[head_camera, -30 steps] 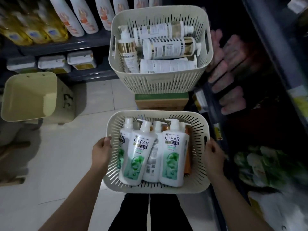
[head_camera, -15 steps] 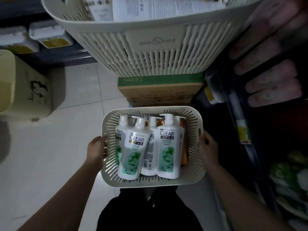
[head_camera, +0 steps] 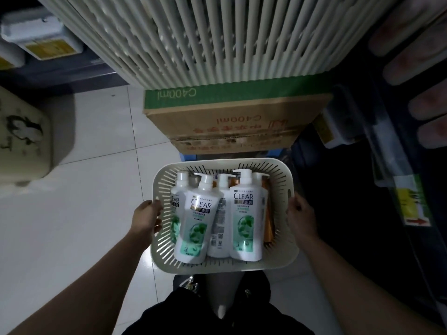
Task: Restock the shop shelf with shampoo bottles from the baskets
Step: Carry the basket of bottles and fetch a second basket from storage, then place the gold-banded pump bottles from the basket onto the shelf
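While I stand over the pale tiled floor (head_camera: 72, 213), I hold a cream slatted basket (head_camera: 225, 267) in front of me, well above the tiles. My left hand (head_camera: 145, 218) is curled round its left rim and my right hand (head_camera: 301, 213) clasps the right rim just below the handle slot. So both hands are closed on the basket.

The shampoo bottles lie inside it, pump heads pointing away from me. Two white-and-green CLEAR bottles face up: one left of middle (head_camera: 196, 221), tilted, and one on the right (head_camera: 246, 218). Between them a third bottle (head_camera: 220, 221) shows its back label, and a fourth (head_camera: 177, 189) lies partly hidden at the left wall. An orange bottle (head_camera: 268, 221) sits against the right wall.

Beyond the basket stands a cardboard box (head_camera: 229, 117) printed "C400ml", with a second slatted basket (head_camera: 217, 39) on top. The dark shop shelf (head_camera: 411, 201) runs along my right.
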